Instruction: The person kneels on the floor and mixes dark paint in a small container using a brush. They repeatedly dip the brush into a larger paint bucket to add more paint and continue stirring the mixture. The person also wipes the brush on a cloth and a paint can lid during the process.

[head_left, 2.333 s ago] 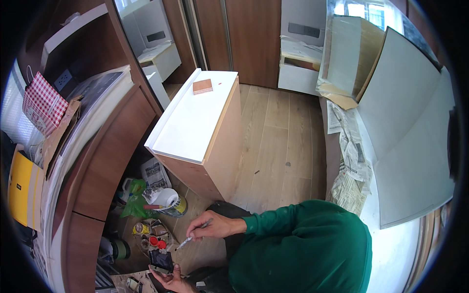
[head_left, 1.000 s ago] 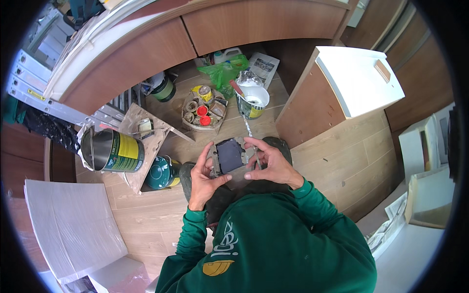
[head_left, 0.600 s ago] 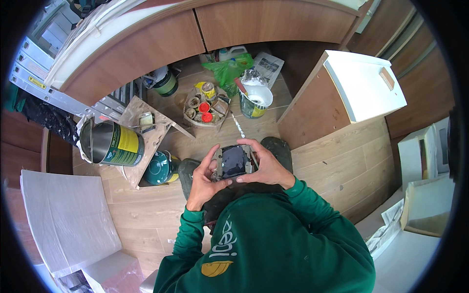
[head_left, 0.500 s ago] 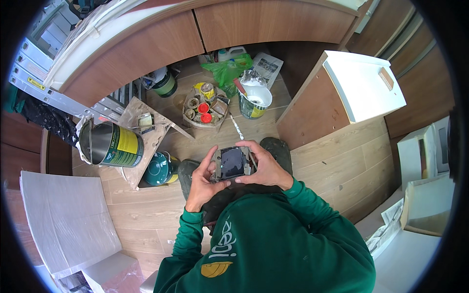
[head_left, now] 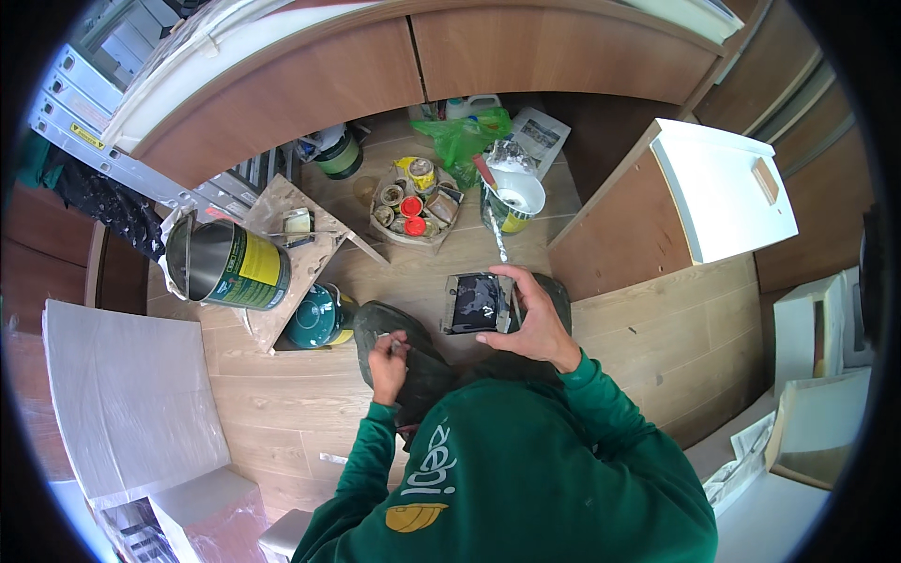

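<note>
My right hand (head_left: 537,324) grips the right side of a flat, squarish device with a dark, glossy face and a worn grey frame (head_left: 474,304). Its fingers lie along the top edge, with the thumb at the lower edge. Apart from the device, my left hand (head_left: 388,364) is over my left thigh with its fingers curled. A small pale bit shows at those fingertips, too small to name. Just beyond the device, a white-smeared stirring stick (head_left: 498,236) slants toward a white paint bucket (head_left: 514,192), in which a red-handled brush (head_left: 485,171) leans.
An open paint can (head_left: 235,267) stands on a wooden board (head_left: 305,249) at left, with a teal-lidded can (head_left: 314,317) below. Ahead sits a tray of small tins (head_left: 413,211) near a green bag (head_left: 469,141). A white-topped cabinet (head_left: 619,216) stands at right; wrapped panels (head_left: 131,394) lean at left.
My left hand has let go of the device and moved down and left, its fingers curling. My right hand now holds the device alone. The whole view has shifted slightly.
</note>
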A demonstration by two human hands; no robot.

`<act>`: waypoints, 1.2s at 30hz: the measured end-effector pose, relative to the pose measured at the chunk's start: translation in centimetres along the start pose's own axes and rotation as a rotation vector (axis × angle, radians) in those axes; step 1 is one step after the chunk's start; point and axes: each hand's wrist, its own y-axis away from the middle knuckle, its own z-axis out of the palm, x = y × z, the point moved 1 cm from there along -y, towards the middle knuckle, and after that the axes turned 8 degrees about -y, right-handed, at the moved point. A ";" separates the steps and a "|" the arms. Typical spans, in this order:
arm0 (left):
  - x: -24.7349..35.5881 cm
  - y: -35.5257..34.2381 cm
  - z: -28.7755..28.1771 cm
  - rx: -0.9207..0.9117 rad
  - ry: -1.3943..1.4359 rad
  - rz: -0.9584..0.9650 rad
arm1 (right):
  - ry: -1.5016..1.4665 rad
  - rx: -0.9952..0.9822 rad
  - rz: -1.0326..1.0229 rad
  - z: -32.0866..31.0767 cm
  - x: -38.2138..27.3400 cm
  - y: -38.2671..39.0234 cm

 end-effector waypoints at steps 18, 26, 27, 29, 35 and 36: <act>-6.5 -2.4 -0.9 0.150 -0.104 0.045 | -0.194 0.021 0.085 0.8 3.6 0.4; -4.8 -6.4 -4.6 0.146 0.873 -0.163 | -0.134 0.042 0.052 1.3 3.7 -0.5; -4.5 -6.5 -4.8 0.151 0.807 -0.149 | -0.137 0.042 0.051 1.4 3.7 -0.6; -3.8 -7.2 -4.1 0.108 0.497 -0.082 | -0.207 0.032 0.090 1.8 3.7 -0.7; -3.8 -8.7 1.5 0.096 -0.582 0.375 | -0.175 0.037 0.080 2.9 3.0 -1.2; -4.4 -8.8 1.8 0.064 -0.641 0.429 | -0.148 0.041 0.077 3.2 2.9 -1.3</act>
